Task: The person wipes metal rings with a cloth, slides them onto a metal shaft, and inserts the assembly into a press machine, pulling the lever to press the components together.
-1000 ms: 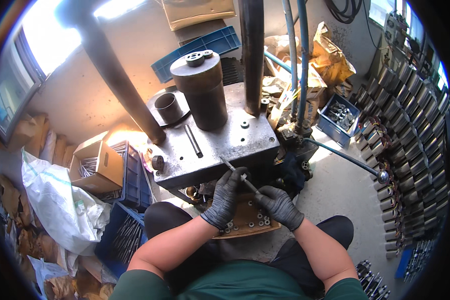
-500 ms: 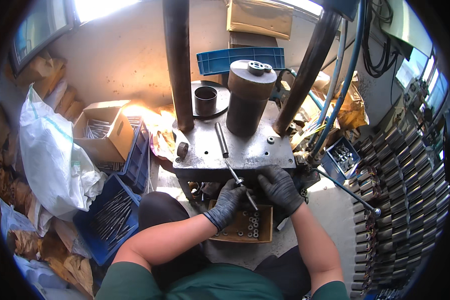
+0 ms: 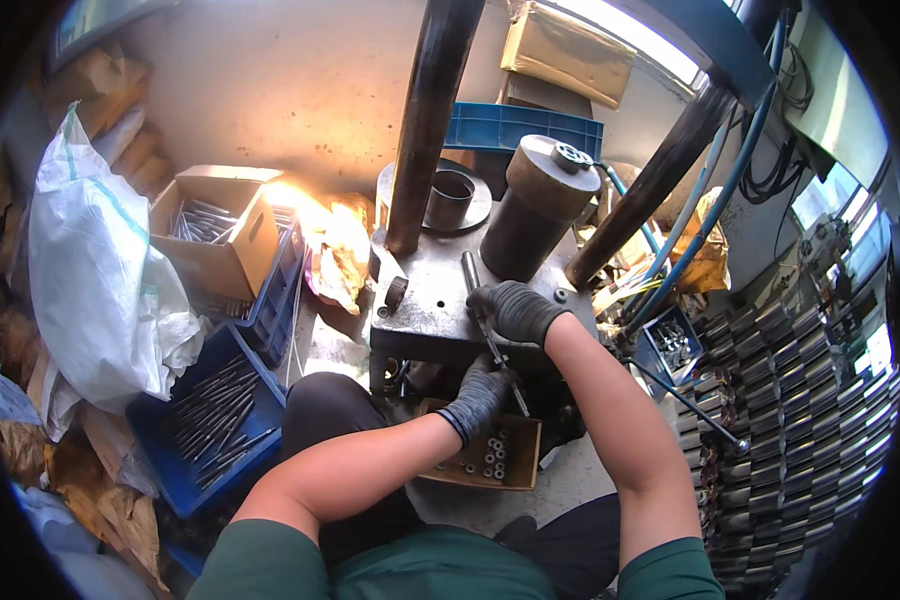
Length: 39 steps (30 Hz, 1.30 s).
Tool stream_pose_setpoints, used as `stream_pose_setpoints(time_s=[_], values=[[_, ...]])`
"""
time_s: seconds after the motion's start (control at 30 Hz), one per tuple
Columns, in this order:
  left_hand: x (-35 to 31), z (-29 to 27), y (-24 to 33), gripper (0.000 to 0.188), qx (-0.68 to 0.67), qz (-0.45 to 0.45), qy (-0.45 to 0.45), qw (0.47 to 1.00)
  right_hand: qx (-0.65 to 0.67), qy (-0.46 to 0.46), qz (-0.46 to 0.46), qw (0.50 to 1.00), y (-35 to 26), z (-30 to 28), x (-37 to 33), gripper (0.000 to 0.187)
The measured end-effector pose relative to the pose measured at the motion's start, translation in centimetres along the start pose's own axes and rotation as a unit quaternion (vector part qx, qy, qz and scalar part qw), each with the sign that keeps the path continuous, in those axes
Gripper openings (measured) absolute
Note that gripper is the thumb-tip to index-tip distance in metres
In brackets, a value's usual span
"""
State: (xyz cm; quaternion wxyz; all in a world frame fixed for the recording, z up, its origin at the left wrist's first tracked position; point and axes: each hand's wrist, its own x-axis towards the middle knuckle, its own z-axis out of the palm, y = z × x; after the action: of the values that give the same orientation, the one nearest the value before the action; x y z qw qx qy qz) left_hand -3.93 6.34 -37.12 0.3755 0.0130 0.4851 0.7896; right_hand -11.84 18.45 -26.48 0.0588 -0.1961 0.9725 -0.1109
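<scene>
In a dark glove, my left hand [image 3: 478, 394] is closed round a slim metal shaft [image 3: 521, 398] just off the front edge of the press table [image 3: 425, 312]. A small collar [image 3: 499, 360] sits on the shaft beside my fingers. The shaft tilts, its lower end pointing toward me. My right hand [image 3: 518, 311], also gloved, curls round the near part of a metal tube [image 3: 470, 268] above the table top. The shaft's upper end meets the tube near my right fingers, which hide the exact join.
Below my hands is an open box [image 3: 532, 455] of small metal rings. A blue bin [image 3: 160, 455] of shafts stands at left, near a cardboard box [image 3: 245, 240]. Two press columns [image 3: 432, 120] and a heavy cylinder [image 3: 520, 225] rise behind. Stacked metal parts [image 3: 800, 430] line the right.
My right hand has moved up and left and closed on the tube. My left hand has shifted slightly with the shaft, whose upper end is now at the tube. The whole view has tilted.
</scene>
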Motion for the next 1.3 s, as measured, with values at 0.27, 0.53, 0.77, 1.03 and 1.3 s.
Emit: stream_pose_setpoints(time_s=[0.27, 0.53, 0.77, 1.03, 1.3], values=[[1.5, -1.0, -2.2, 0.032, 0.003, 0.059, -0.036, 0.998, 0.026, -0.104, 0.071, 0.992, -3.5, -3.1, -4.3, 0.027], [3.7, -1.9, -2.0, 0.041, 0.113, 0.056, -0.041, 0.991, -0.175, -0.079, 0.026, 0.981, -1.7, -9.3, -18.6, 0.029], [0.7, -0.4, 0.4, 0.040, 0.249, 0.168, -0.029, 0.953, -0.197, -0.217, 0.299, 0.908, 0.1, -13.3, -36.8, 0.043], [-0.3, 7.3, 13.9, 0.054, 0.123, 0.374, -0.117, 0.912, -0.103, -0.032, 0.415, 0.903, -2.5, -12.4, -41.3, 0.057], [12.9, 11.0, 30.5, 0.052, 0.133, 0.583, 0.017, 0.801, -0.054, 0.193, 0.421, 0.884, -4.0, -12.9, -40.0, 0.081]])
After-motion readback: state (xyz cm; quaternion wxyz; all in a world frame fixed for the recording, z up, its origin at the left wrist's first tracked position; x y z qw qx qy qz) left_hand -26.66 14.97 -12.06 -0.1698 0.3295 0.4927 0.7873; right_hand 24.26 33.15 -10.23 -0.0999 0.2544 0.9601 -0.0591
